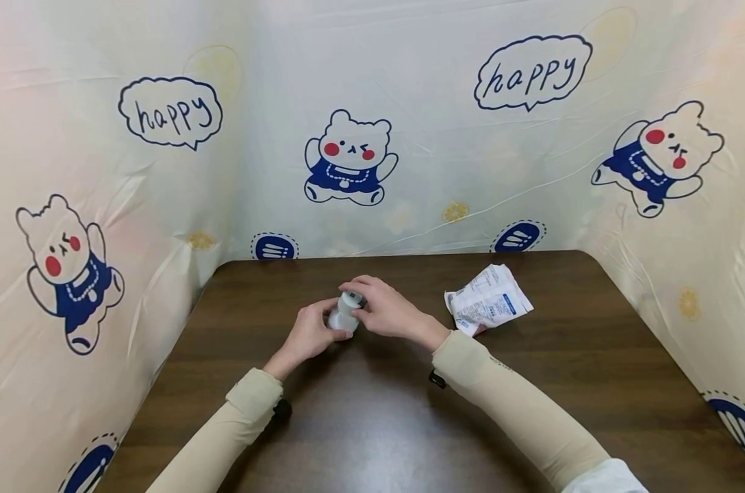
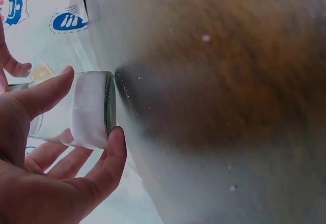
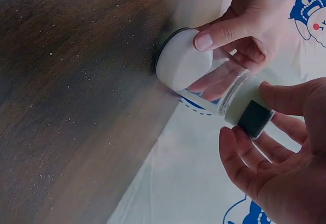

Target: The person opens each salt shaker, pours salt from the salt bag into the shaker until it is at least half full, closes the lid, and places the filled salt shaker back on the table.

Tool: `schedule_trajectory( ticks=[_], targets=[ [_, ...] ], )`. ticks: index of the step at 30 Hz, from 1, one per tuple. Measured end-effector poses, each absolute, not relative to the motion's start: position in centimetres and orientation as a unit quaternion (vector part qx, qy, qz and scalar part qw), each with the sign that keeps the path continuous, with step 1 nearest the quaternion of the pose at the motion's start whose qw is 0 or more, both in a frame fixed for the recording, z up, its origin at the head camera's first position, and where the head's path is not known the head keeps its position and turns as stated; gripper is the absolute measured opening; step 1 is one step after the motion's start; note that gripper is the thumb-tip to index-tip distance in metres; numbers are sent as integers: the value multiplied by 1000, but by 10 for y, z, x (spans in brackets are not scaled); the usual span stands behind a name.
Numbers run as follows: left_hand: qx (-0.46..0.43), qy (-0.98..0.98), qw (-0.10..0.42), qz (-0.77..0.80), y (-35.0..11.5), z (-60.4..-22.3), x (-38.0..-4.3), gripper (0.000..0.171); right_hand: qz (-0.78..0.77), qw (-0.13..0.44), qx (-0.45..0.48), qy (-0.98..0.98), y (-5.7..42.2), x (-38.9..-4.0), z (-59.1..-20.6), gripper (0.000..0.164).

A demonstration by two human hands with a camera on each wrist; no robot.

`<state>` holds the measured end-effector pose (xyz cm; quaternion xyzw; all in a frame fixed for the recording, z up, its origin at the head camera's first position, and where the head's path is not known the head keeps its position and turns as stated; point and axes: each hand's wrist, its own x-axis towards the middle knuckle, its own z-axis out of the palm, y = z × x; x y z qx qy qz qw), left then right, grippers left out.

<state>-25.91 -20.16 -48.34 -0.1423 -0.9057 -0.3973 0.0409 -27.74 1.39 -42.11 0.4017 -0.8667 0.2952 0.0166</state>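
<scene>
My left hand (image 1: 311, 333) grips a small clear glass jar (image 2: 57, 113) by its body, thumb on one side and fingers on the other. White powder or fine grains (image 3: 179, 65) fill the jar's base end. Over its top sits a pale lid (image 3: 242, 98) with a dark square tab (image 3: 255, 118) on its side. My right hand (image 1: 386, 309) holds this lid between thumb and fingers. In the head view the jar stands upright near the middle of the table, partly covered by both hands.
A crumpled white printed bag (image 1: 491, 301) lies to the right of the hands on the dark wooden table (image 1: 372, 424). Small white specks (image 3: 69, 86) are scattered over the wood. Printed cloth (image 1: 422, 171) hangs behind the table and along both sides.
</scene>
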Motion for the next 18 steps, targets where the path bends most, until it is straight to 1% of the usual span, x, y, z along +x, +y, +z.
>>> schedule_trajectory(
  ticks=[3,11,18],
  targets=[
    [-140,-907,34,-397,-202,-483,-259,64,288,17,403,-869,13,-277,-422,48],
    [-140,-910,36,-390,-201,-485,-259,65,287,14,401,-870,13,-279,-425,49],
    [-131,-914,38,-382,-199,-483,-257,67,286,22,374,-882,12,-281,-425,49]
  ],
)
